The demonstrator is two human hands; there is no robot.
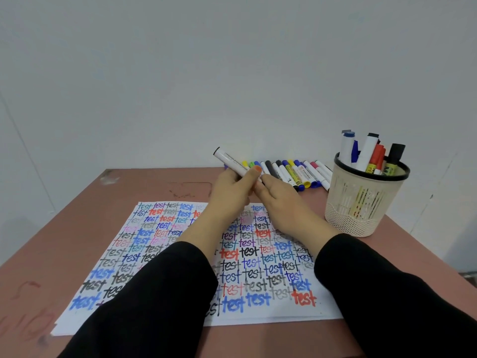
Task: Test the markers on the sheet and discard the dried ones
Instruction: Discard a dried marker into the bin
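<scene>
A white marker [229, 158] with a black end points up and to the left above the far edge of the sheet. My left hand [229, 188] grips its barrel, thumb on top. My right hand [278, 202] holds the marker's near end, which its fingers hide. The white sheet [180, 254] lies on the table under both forearms, covered with the word "test" in several colours. A row of several markers [296, 174] lies at the back of the table, just behind my hands.
A beige mesh cup [361, 202] with a black rim stands at the right, holding several upright markers [371, 153]. The brown table [64, 228] runs to a white wall at the back. Its right edge falls away beside the cup.
</scene>
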